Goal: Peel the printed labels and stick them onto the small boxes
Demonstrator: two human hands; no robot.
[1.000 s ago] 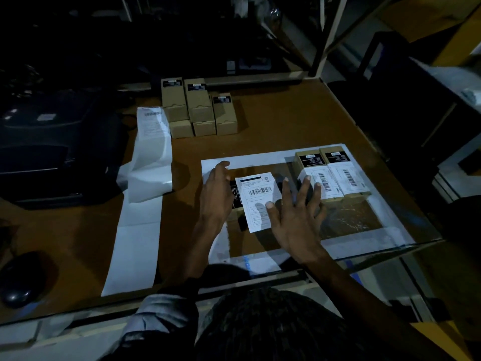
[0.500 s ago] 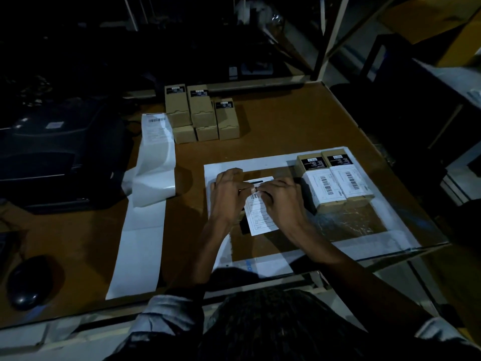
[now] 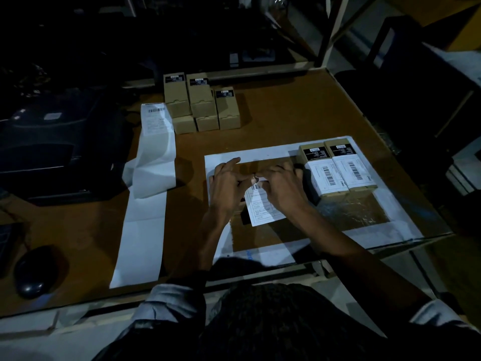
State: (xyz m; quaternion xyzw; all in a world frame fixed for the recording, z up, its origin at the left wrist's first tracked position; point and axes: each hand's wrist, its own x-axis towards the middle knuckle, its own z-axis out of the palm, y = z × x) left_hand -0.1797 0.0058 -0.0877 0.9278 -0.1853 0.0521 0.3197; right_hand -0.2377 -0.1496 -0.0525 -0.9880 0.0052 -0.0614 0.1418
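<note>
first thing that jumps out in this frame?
Both hands, left hand and right hand, meet at the far edge of a white label at the table's centre. Right of them lie two labelled boxes side by side; a long white label strip trails down the left.

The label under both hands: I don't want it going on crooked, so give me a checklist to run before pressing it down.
1. Both hands on the label: ok, left hand and right hand pinch its far edge.
2. Box beneath the label: cannot tell, hidden apart from a dark edge.
3. Label square to that box: cannot tell; it sits slightly turned in view.
4. Neighbouring labelled boxes clear of the grip: ok, apart to the right.
5. More labels ready: ok, label strip lies to the left.
</note>
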